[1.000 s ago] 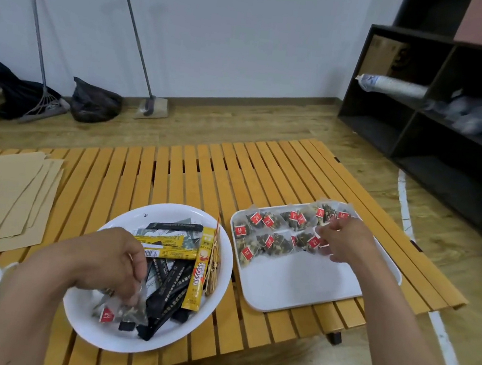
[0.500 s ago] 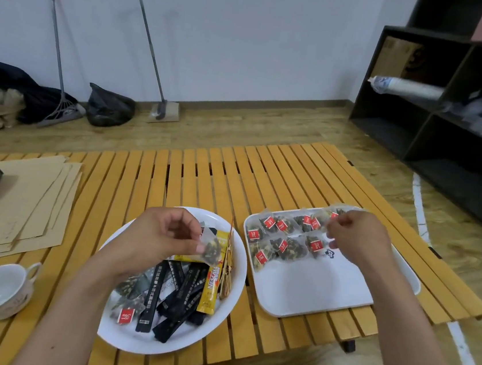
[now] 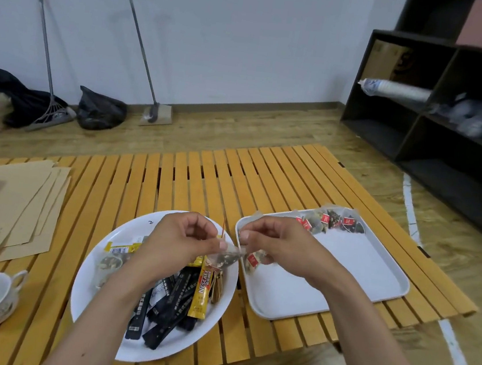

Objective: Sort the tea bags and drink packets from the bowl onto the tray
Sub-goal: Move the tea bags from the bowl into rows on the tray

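Between round white bowl [image 3: 122, 265] and white rectangular tray [image 3: 374, 266]: clear pyramid tea bag [image 3: 226, 259], long axis left-right, pinched by left hand [image 3: 180, 243]; right hand [image 3: 279, 246] pinched right corner, tray right.

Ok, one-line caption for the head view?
Both hands, left hand and right hand, hold a tea bag between bowl and tray.

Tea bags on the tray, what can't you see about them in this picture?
- Head view: the right hand covers the tea bags at the near left of the tray, so no full count.
- Writing on their red tags: too small.
- Contents of the tea bag pinched by the left hand: blurred.
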A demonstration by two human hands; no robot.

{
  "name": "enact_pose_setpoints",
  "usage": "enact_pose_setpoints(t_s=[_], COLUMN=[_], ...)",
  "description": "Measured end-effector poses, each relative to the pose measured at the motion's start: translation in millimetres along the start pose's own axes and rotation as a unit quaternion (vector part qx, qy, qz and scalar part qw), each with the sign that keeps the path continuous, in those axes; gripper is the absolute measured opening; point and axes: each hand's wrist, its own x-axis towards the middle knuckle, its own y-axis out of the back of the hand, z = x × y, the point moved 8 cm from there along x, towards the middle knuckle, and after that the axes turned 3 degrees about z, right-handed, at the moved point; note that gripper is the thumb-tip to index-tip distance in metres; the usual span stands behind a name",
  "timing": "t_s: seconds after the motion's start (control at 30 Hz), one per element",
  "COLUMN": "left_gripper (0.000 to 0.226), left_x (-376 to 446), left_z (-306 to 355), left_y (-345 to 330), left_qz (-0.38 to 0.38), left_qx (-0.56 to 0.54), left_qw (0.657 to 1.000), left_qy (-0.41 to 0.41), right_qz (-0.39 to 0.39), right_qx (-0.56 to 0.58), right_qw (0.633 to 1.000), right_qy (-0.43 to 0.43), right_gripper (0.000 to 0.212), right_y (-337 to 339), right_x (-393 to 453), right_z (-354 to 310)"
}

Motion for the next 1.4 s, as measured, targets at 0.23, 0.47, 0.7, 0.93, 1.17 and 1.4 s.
enact_pose_setpoints(t_s=[0.23,0.47,0.7,0.93,1.17,1.4], left_gripper=[0.019,0.027,0.022,0.011,0.006,0.009], left_x=[-1.2,-0.6,-0.3,9.3,12.5,12.3], left_z=[12.9,21.7,23.2,9.5,0.6,1.5], left_y=[-23.8,-21.4,-38.4,-23.1,-20.8,-17.3], left_qz=[0.002,-0.037,-0.046,-0.007,0.024,0.035], left_qx=[-0.020,0.017,0.011,0.047,0.252,0.309], left_qw=[1.000,0.997,0.996,0.997,0.960,0.942], left_qy=[-0.008,-0.061,-0.072,-0.061,-0.116,-0.127], right_qz=[-0.045,-0.044,0.007,0.277,0.265,0.211], right_qx=[-0.024,0.071,0.111,0.003,-0.116,-0.238], right_qw=[0.998,0.994,0.986,0.936,0.916,0.917], right_qy=[-0.023,-0.075,-0.121,-0.217,-0.279,-0.241], right_gripper=[0.015,0.021,0.014,0.011,0.019,0.040], right_y=[0.0,20.2,50.0,162.1,159.7,148.8], right_x=[-4.6,-6.1,-13.1,-36.7,-17.1,-11.9], right_z=[8.8,18.3,23.3,82.2,113.3,101.8])
